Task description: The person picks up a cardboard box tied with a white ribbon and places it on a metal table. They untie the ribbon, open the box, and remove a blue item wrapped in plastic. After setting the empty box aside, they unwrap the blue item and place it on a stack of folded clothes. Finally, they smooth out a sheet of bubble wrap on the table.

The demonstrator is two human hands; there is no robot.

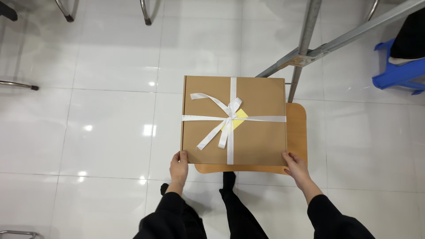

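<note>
A flat brown cardboard box (pixel 256 97) lies on a small wooden stool top (pixel 297 132). A white ribbon (pixel 229 117) is tied around it in a cross with a bow, and a yellow tag (pixel 240 118) sits under the knot. My left hand (pixel 179 167) grips the box's near left corner. My right hand (pixel 295 168) grips its near right corner. Both arms are in black sleeves.
White glossy floor tiles (pixel 110 124) surround the stool. A metal frame of grey tubes (pixel 305 40) rises behind the box. A blue plastic stool (pixel 396 71) stands at the far right. Chair legs (pixel 146 13) show at the top left. My black-clad legs (pixel 230 199) are below.
</note>
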